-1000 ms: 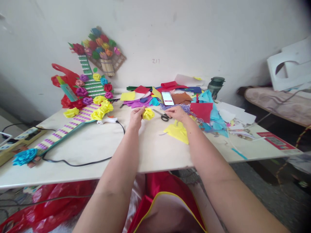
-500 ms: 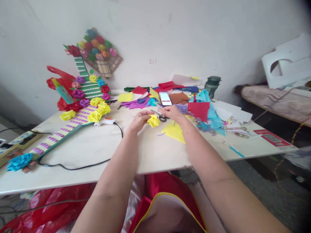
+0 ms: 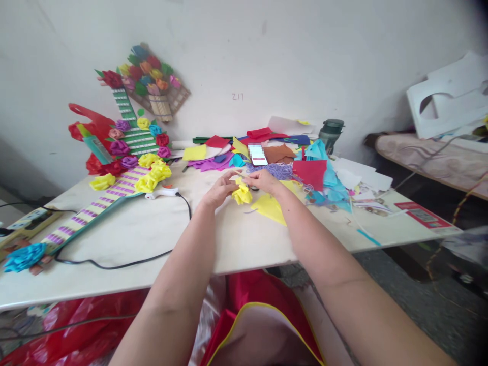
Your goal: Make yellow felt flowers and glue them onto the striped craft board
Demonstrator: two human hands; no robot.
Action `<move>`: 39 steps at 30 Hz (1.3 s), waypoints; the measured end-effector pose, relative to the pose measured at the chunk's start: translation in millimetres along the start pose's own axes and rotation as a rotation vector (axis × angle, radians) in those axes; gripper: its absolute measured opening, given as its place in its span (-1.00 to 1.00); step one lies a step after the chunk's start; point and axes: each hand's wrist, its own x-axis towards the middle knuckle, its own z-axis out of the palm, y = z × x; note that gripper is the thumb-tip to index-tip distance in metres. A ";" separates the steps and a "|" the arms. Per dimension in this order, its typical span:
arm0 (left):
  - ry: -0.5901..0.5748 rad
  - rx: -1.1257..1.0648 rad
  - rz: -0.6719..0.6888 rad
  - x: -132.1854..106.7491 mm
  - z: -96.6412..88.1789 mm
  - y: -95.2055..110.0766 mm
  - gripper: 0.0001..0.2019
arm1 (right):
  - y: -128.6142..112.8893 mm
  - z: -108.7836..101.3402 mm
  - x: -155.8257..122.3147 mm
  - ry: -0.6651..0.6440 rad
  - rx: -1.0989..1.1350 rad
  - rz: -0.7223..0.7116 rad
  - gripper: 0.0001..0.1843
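Observation:
Both my hands meet over the middle of the white table (image 3: 152, 239). My left hand (image 3: 219, 189) pinches a crumpled yellow paper flower (image 3: 242, 194) from the left. From the right, my right hand (image 3: 263, 180) pinches the top of the same flower, fingers closed on it. A flat yellow paper sheet (image 3: 271, 207) lies just under my right wrist. The scissors are hidden behind my right hand.
A white glue gun (image 3: 162, 193) with a black cord (image 3: 122, 263) lies to the left. A long striped board with paper flowers (image 3: 125, 178) leans toward the wall. Coloured paper scraps (image 3: 316, 175), a phone (image 3: 258, 154) and a dark jar (image 3: 330, 133) crowd the back right.
My hands drew together and came nearer to me with the yellow flower. My right hand left the scissors and closed on the flower.

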 end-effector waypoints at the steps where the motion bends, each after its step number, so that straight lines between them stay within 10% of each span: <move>1: -0.009 0.000 -0.009 -0.1 0.1 0.0 -0.42 | -0.6 0.6 0.1 0.004 0.007 -0.003 -0.55; 9: -0.052 -0.083 -0.107 -0.5 1.2 0.4 -0.42 | -4.2 4.7 0.9 0.080 0.070 -0.040 -0.58; 19: 0.146 -0.060 -0.230 3.3 -0.1 -6.1 -0.90 | -3.8 7.4 2.7 0.137 0.042 -0.061 -0.57; 39: 0.174 0.015 -0.181 0.9 -5.8 -4.7 -0.87 | -7.9 -0.2 -4.0 -0.057 0.096 -0.016 -0.60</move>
